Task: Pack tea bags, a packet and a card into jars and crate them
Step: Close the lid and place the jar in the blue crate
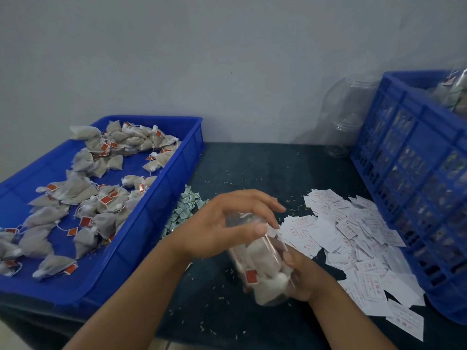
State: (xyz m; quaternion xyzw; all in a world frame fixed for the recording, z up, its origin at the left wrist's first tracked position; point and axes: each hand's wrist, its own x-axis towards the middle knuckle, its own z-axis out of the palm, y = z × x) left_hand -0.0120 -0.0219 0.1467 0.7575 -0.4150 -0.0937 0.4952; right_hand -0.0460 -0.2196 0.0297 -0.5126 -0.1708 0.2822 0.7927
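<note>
Clear jar (260,269), fingers of left hand (219,226) and right hand (304,276) grasping it, between blue tray (134,236) and cards (353,236).

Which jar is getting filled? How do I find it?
Find the dark table between the blue tray and blue crate. The jar is tilted in front, gripped by left hand and right hand. Unlike the empty jars by the wall, it has tea bags inside.
</note>
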